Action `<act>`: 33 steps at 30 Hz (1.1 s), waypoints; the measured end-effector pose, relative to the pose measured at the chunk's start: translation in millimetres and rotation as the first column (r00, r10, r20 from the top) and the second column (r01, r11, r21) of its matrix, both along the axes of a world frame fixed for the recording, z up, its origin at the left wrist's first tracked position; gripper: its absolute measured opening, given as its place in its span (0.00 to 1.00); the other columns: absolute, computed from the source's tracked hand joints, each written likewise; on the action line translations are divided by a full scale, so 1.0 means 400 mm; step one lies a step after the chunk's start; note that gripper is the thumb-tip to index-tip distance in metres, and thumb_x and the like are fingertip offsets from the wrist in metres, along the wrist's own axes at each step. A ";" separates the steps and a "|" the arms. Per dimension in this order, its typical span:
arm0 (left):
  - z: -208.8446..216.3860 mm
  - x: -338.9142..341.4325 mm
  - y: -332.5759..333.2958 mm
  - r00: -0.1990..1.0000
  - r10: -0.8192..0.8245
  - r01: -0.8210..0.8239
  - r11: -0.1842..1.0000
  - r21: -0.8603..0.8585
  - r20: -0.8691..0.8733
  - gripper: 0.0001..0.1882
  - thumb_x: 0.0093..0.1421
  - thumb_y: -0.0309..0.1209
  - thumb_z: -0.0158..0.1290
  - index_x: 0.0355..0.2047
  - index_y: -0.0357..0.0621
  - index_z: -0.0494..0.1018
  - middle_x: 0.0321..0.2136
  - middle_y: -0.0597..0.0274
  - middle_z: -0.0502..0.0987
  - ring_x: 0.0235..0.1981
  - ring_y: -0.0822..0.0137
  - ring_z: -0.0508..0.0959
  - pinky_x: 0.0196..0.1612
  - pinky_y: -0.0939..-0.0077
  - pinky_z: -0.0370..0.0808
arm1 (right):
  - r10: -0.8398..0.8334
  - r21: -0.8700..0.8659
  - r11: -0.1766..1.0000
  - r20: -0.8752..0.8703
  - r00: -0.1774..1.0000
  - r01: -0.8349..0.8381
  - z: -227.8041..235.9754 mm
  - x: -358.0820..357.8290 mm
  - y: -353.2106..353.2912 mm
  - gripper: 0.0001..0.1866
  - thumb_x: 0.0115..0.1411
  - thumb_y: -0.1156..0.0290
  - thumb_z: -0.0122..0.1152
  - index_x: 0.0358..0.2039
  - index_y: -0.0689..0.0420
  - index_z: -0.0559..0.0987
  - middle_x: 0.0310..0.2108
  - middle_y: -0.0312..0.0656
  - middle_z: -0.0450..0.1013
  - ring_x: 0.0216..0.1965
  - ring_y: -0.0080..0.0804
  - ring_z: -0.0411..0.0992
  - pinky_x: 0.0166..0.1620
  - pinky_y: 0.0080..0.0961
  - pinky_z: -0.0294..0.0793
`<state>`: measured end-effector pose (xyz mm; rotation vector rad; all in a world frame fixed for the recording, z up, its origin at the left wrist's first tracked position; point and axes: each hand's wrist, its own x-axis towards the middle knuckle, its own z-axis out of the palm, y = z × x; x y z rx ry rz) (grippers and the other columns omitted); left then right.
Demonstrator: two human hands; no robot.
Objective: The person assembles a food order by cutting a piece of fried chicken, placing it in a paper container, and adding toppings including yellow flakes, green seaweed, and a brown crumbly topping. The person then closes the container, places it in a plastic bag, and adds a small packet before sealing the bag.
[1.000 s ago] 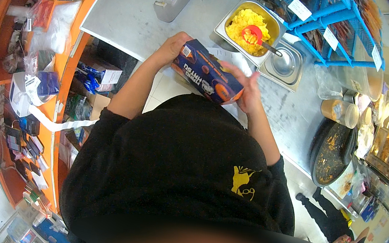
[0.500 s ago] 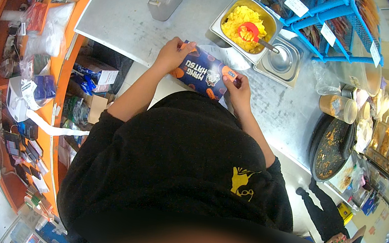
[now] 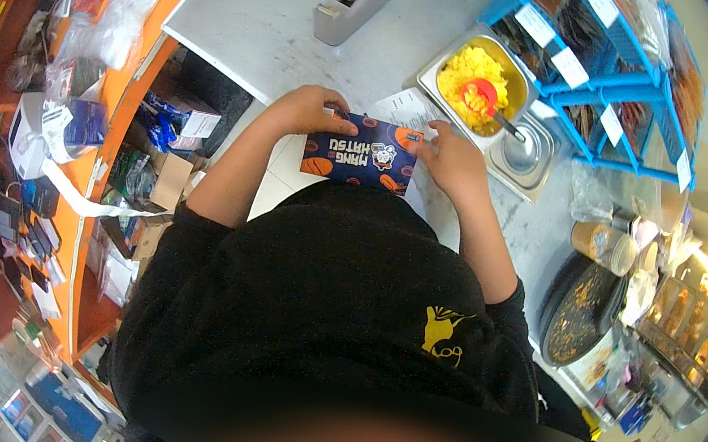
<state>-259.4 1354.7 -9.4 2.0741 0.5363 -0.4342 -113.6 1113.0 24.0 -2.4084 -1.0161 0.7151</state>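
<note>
A dark blue food box (image 3: 348,153) with orange drawings and white lettering is between my hands, in front of my black top. At its far left corner, the thumb of my left hand (image 3: 307,115) lies on the printed face and the fingers curl behind its edge. My right hand (image 3: 453,161) grips the far right corner, thumb and fingers closed on it. Whether the box is folded flat or has depth, I cannot tell. Just beyond it lies a white printed paper (image 3: 408,107) on the metal table.
A metal pan (image 3: 437,77) of yellow food holds a red scoop (image 3: 480,97); a metal lid (image 3: 521,161) lies beside it. A grey tape dispenser (image 3: 346,16) stands at the far side. Blue baskets (image 3: 589,96) and a black round pan (image 3: 581,312) are rightward, orange shelves (image 3: 140,37) leftward.
The box has turned from a slant to nearly level, my hands still on its far corners. The whole view has shifted, with the table things farther right.
</note>
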 end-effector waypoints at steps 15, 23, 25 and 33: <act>-0.092 -0.051 0.000 0.963 0.264 -0.249 0.950 -0.189 0.054 0.30 0.42 0.46 0.71 0.39 0.35 0.81 0.33 0.50 0.81 0.33 0.64 0.80 0.39 0.71 0.77 | -0.112 0.287 0.721 -0.850 0.515 0.630 -0.067 0.034 0.584 0.10 0.55 0.63 0.70 0.33 0.54 0.82 0.29 0.31 0.78 0.21 0.16 0.64 0.24 0.20 0.63; -0.053 -0.049 -0.007 0.976 0.210 -0.199 0.966 -0.165 0.052 0.30 0.42 0.46 0.71 0.41 0.37 0.81 0.38 0.51 0.82 0.42 0.59 0.80 0.48 0.66 0.75 | -0.081 0.037 0.994 -0.346 0.935 0.100 -0.183 -0.003 0.505 0.12 0.54 0.64 0.70 0.33 0.59 0.84 0.34 0.38 0.81 0.31 0.27 0.77 0.34 0.25 0.75; -0.037 -0.064 -0.016 0.965 0.198 -0.179 0.977 -0.120 0.172 0.30 0.42 0.45 0.72 0.41 0.38 0.81 0.40 0.51 0.81 0.45 0.58 0.79 0.49 0.66 0.74 | -0.042 0.106 0.988 -0.503 0.863 0.110 -0.152 0.003 0.467 0.13 0.55 0.65 0.69 0.37 0.61 0.84 0.36 0.39 0.81 0.33 0.27 0.78 0.39 0.25 0.76; 0.021 -0.101 -0.054 0.820 -0.006 -0.056 0.994 0.091 0.572 0.29 0.39 0.34 0.73 0.44 0.41 0.79 0.38 0.55 0.78 0.42 0.56 0.78 0.47 0.68 0.74 | 0.046 0.205 0.968 -0.714 0.699 0.147 0.004 0.035 0.140 0.19 0.54 0.73 0.70 0.47 0.61 0.79 0.37 0.41 0.80 0.38 0.21 0.77 0.43 0.21 0.75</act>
